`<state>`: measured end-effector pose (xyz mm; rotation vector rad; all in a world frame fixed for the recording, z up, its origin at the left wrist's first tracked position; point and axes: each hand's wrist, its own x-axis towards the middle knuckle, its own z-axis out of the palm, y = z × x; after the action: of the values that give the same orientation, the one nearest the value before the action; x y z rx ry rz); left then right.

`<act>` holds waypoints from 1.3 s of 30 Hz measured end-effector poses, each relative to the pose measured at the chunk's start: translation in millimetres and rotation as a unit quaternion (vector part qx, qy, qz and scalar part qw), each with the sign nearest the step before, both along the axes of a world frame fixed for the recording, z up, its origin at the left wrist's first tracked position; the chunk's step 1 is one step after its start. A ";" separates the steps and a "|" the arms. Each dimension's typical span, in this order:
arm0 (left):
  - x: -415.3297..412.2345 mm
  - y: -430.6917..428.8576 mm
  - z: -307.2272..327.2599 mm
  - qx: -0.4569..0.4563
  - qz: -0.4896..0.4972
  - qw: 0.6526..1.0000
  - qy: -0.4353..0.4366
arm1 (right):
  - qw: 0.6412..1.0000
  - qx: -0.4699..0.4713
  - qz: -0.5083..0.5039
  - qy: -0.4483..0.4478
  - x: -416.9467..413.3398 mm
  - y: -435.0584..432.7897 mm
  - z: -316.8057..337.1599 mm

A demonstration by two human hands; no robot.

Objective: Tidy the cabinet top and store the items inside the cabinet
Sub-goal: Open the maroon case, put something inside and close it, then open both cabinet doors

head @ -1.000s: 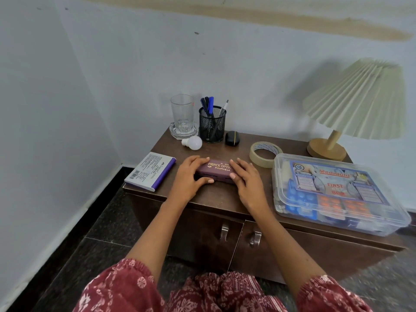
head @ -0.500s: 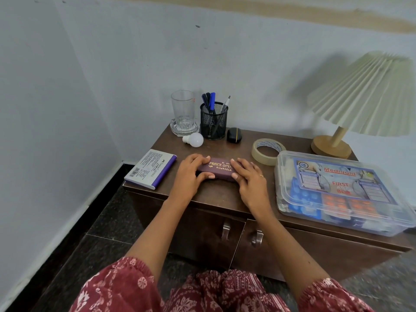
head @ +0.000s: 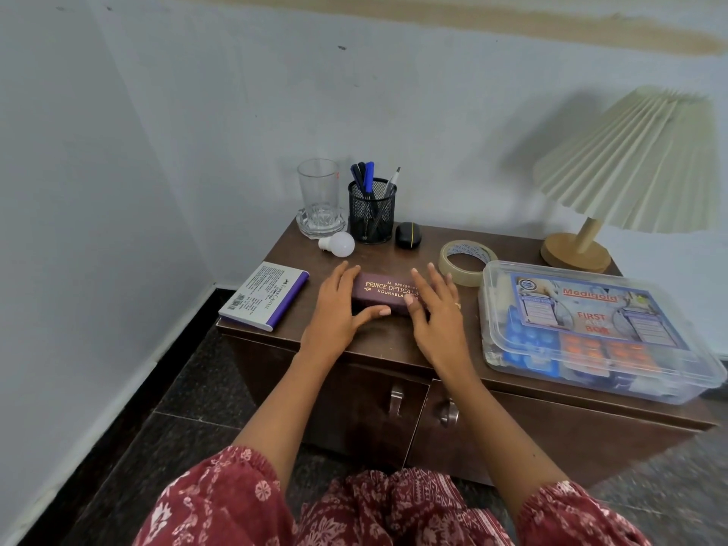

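The fingers of the left hand [head: 337, 309] curl loosely around the left end of the glasses case [head: 384, 294], with the thumb stretched along its near edge and the other fingers resting on top and behind it. The right hand [head: 437, 309] lies over the right end of the case, its fingers spread and fairly straight, the thumb tip touching the near right corner; whether it truly grips or only rests there cannot be told. The case sits flat on the cabinet top [head: 394, 336], near the middle towards the front. Left of it lies a box [head: 264, 295] with a purple edge. Behind stand a glass [head: 319, 197], a light bulb [head: 339, 244] on its side, a mesh pen holder [head: 372, 210] and a small black object [head: 408, 235]. To the right lie a roll of tape [head: 467, 262] and a clear first aid box [head: 591, 329], with a lamp [head: 614, 175] behind them. Both cabinet doors [head: 354, 403] are closed.
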<state>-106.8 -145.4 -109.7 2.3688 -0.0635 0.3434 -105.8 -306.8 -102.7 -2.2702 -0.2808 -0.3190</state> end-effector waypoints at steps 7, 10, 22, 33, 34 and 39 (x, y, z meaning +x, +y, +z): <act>-7.3 -7.2 -1.9 0.115 0.075 0.989 -0.047 | 0.994 -0.060 -0.060 -0.072 -11.7 6.9 -3.1; -13.1 -8.4 -5.6 0.148 0.097 0.983 -0.042 | 0.983 -0.141 -0.081 -0.087 -16.0 9.8 -7.4; -20.4 -9.3 -15.7 0.219 0.148 0.962 -0.061 | 0.940 -0.279 -0.151 -0.129 -27.0 19.5 -15.3; -18.8 -10.2 -15.1 0.207 0.148 0.963 -0.085 | 0.936 -0.274 -0.138 -0.169 -26.6 18.3 -18.2; -17.9 -10.0 -16.0 0.207 0.152 0.962 -0.090 | 0.936 -0.272 -0.137 -0.177 -26.1 18.7 -19.0; -16.6 -10.2 -21.0 0.207 0.176 0.954 -0.130 | 0.930 -0.257 -0.108 -0.241 -26.6 16.3 -24.7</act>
<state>-123.4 -155.6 -130.7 2.7318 0.1830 0.8893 -132.5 -290.5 -127.4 -2.7170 -0.4001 -1.0289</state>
